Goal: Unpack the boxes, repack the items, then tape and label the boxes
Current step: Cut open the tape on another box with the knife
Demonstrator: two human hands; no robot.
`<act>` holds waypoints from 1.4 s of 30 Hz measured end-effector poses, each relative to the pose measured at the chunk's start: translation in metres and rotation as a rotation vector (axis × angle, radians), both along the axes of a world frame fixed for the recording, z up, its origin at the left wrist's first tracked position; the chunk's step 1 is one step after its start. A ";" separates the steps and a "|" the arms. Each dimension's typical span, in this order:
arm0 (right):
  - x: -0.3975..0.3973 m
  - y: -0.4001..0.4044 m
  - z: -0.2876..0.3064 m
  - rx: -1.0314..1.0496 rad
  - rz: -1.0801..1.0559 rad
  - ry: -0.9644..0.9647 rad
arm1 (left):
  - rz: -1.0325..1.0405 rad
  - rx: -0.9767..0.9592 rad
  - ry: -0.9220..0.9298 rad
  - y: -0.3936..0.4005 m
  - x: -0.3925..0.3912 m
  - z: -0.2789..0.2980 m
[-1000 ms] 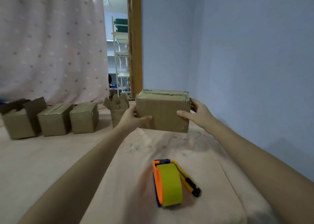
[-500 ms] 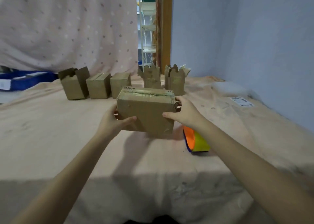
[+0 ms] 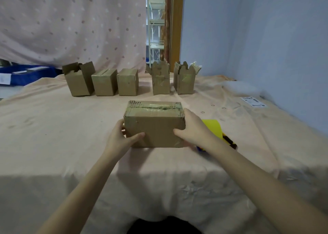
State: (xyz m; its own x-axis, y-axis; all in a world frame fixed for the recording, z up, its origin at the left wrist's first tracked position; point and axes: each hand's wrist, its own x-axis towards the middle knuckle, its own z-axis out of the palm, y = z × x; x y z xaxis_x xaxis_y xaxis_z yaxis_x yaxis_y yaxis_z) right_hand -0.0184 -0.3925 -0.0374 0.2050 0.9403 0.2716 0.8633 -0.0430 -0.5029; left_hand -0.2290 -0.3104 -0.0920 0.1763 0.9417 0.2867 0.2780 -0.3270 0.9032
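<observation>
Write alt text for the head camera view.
Two hands, left and right, grip a taped cardboard box by its ends on a cloth-covered table. Five smaller boxes line the back; yellow tape lies behind the right hand.

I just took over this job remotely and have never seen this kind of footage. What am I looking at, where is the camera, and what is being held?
There is no machine here: a person works with two bare hands, and one wide-angle camera on their head looks forward and down. The left hand and right hand grip the two ends of a taped cardboard box near the front of a cloth-covered table. Behind the right hand lies a yellow tape roll in its dispenser. Along the back stands a row of five smaller cardboard boxes: an open one, two closed ones, and two more with flaps up. A printed label sheet lies at the far right.
</observation>
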 end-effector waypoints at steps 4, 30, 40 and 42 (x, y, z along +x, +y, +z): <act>0.005 -0.016 0.019 0.183 -0.016 -0.017 | 0.017 -0.029 0.003 0.000 -0.004 0.011; 0.144 -0.013 -0.045 -0.365 -0.410 -0.102 | 0.012 0.611 0.511 -0.001 0.004 0.034; 0.136 -0.033 -0.011 0.092 -0.362 0.528 | 0.025 0.581 0.517 -0.005 0.007 0.038; 0.126 -0.036 0.008 0.101 -0.296 0.658 | 0.020 0.578 0.516 -0.004 0.007 0.039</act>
State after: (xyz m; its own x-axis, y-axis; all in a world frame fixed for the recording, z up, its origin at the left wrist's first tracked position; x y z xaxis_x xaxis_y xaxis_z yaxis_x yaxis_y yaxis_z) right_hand 0.1079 -0.4285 -0.0291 0.5980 0.7968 0.0871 0.3402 -0.1539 -0.9277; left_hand -0.2217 -0.3144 -0.0531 0.4055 0.6721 0.6196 0.6283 -0.6973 0.3451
